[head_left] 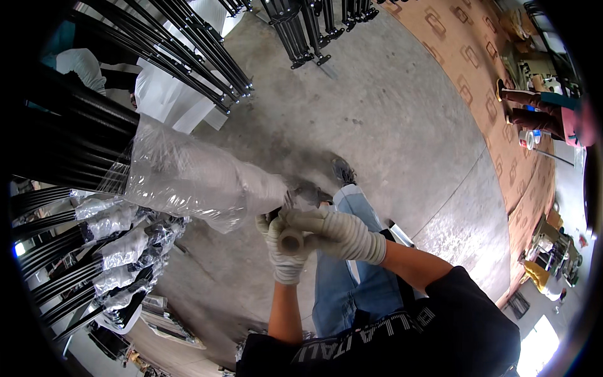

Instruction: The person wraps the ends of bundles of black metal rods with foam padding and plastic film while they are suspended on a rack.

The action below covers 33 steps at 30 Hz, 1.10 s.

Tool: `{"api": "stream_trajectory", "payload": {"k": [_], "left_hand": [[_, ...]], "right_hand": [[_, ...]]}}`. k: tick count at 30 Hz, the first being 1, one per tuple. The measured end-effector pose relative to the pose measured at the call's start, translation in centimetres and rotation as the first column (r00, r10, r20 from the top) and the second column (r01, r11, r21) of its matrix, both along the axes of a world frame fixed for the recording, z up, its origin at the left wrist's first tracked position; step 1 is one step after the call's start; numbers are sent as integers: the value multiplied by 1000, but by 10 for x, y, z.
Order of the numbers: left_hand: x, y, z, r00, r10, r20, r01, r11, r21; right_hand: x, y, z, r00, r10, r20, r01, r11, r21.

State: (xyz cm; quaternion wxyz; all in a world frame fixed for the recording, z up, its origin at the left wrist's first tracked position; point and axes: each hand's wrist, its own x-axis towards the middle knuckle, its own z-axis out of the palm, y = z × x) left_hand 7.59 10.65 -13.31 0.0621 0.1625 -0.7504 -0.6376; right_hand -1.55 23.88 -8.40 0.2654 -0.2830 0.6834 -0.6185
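My left hand (284, 261), in a white ribbed glove, is closed around a roll of clear stretch film (290, 242), whose hollow tube end faces up at me. My right hand (348, 237), gloved the same way, has its fingers bent over the far side of that roll. Beyond my hands, clear stretch film (195, 173) is wrapped around the end of a thick bundle of black metal tubes (81, 135) that comes in from the left. The wrapped end tapers toward my hands. My gloves hide most of the roll.
Several black tube bundles with film-wrapped ends (122, 251) lie at the lower left. More black metal frames (188, 47) stand at the upper left, beside white sheeting (166, 94). A patterned brown floor covering (465, 69) borders the concrete floor (389, 113). Another person (546, 116) stands far right.
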Motion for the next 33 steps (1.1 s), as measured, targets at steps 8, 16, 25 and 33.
{"api": "stream_trajectory", "payload": {"k": [8, 16, 25, 33], "left_hand": [[4, 2, 20, 923, 339, 180, -376, 702, 605], [34, -69, -55, 927, 243, 285, -352, 827, 438], [-75, -23, -113, 977, 98, 188, -174, 878, 447], [-80, -7, -108, 982, 76, 173, -134, 927, 352]], "right_hand": [[-42, -44, -9, 944, -264, 197, 269, 963, 3], [-50, -56, -9, 957, -5, 289, -26, 994, 105], [-57, -44, 6, 883, 89, -460, 200, 816, 542], [-32, -18, -115, 402, -435, 806, 691, 722, 45]]}}
